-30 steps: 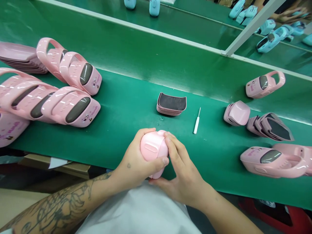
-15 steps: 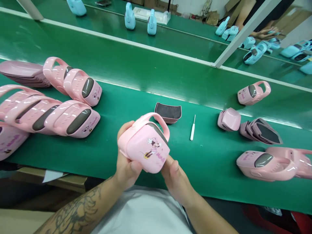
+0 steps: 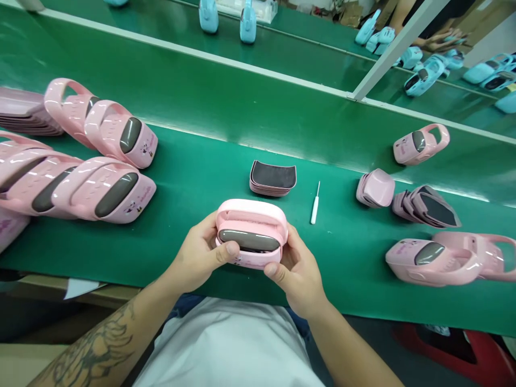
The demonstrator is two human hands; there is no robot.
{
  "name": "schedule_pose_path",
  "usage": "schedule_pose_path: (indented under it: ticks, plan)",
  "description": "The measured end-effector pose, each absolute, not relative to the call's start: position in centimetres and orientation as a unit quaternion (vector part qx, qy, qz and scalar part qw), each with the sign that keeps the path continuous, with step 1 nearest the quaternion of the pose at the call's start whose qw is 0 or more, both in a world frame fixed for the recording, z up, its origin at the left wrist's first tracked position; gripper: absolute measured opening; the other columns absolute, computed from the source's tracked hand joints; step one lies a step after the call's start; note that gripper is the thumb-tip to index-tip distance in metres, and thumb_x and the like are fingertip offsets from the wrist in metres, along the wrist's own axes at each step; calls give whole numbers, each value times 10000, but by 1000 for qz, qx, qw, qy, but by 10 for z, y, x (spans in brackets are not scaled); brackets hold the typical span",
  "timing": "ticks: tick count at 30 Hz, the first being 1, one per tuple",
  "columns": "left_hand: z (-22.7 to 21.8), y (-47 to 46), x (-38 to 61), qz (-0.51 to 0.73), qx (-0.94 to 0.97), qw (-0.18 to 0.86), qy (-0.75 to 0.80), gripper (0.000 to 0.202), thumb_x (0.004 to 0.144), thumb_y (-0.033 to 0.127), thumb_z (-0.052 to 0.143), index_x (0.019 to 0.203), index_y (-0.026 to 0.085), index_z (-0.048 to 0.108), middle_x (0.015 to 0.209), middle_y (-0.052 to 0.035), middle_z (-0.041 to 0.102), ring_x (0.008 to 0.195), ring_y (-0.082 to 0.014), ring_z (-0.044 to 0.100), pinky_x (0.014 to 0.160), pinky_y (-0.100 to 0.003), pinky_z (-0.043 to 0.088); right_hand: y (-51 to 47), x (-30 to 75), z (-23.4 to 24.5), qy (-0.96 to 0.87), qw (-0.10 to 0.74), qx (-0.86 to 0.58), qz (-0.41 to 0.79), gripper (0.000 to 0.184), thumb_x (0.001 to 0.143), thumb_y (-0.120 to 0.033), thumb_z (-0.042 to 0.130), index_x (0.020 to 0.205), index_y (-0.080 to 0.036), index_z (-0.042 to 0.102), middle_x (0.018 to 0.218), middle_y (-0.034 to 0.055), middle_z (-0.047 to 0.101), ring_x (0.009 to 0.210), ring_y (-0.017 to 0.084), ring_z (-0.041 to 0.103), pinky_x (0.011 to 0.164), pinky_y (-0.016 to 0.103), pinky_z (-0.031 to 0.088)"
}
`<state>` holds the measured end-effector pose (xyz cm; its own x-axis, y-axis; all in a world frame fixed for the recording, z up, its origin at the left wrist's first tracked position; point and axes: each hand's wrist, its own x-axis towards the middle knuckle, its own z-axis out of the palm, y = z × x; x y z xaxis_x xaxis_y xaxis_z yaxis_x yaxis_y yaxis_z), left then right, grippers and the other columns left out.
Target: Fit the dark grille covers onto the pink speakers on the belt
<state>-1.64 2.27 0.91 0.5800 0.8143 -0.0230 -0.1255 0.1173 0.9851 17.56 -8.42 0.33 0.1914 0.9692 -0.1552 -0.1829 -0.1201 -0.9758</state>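
Both my hands hold one pink plastic case point(image 3: 251, 231) with a handle and a grey-brown curved panel facing me, just above the near edge of the green belt point(image 3: 201, 177). My left hand point(image 3: 199, 257) grips its left end, thumb resting on the panel. My right hand point(image 3: 296, 269) wraps the right end from below. Beyond the case lies a small stack of dark curved panels point(image 3: 273, 178), and to its right a thin white pick tool point(image 3: 315, 203).
Several finished pink cases point(image 3: 100, 177) crowd the belt at left, with stacked pink shells behind. At right lie pink caps point(image 3: 375, 188), more dark panels point(image 3: 429, 207) and more pink cases point(image 3: 431, 260). Blue cases point(image 3: 419, 78) sit on the far line, where another person's hands work.
The case has been turned in my hands: first its back faced me, then its printed side, now the grey panel. It sits lower, near the belt edge.
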Motion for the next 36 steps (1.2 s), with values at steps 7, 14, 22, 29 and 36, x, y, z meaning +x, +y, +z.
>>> schedule_pose_path:
  ticks: [7, 14, 22, 29, 36]
  plan:
    - [10, 22, -15, 372, 564, 675, 296, 598, 850, 626, 868, 1206, 153, 784, 1123, -150, 839, 965, -297, 823, 810, -341, 672, -80, 179, 4, -393, 524, -512, 556, 950, 857, -735, 803, 1635, -298, 477, 1647, 129, 564, 1545, 389, 518, 1264, 575, 471]
    - [4, 18, -18, 377, 561, 663, 321, 715, 772, 677, 901, 1268, 177, 779, 1109, -135, 842, 969, -311, 824, 760, -326, 670, -79, 182, 4, -372, 531, -511, 565, 941, 790, -732, 869, 1553, -275, 559, 1591, 129, 622, 1507, 383, 553, 1265, 567, 467]
    - [-4, 13, -22, 324, 588, 635, 382, 1129, 562, 564, 1064, 1526, 210, 595, 1461, -191, 703, 1309, -403, 713, 1007, -420, 647, -79, 179, -2, -319, 568, -508, 563, 891, 649, -644, 1006, 1375, -274, 647, 1428, 125, 707, 1345, 354, 662, 1174, 561, 530]
    - [-3, 14, -28, 299, 678, 557, 375, 1146, 740, 474, 993, 1684, 306, 366, 1688, -202, 492, 1512, -419, 561, 1176, -560, 564, -84, 190, 5, -472, 481, -607, 421, 802, 747, -611, 960, 1430, -307, 668, 1495, 109, 661, 1426, 355, 581, 1239, 585, 470]
    - [35, 24, -35, 222, 895, 314, 227, 850, 866, 298, 874, 1620, 257, 483, 1650, -165, 563, 1517, -363, 562, 1262, -506, 488, -76, 200, 25, -700, 358, -528, 321, 886, 928, -413, 856, 1688, -308, 413, 1610, 121, 589, 1491, 345, 515, 1273, 608, 443]
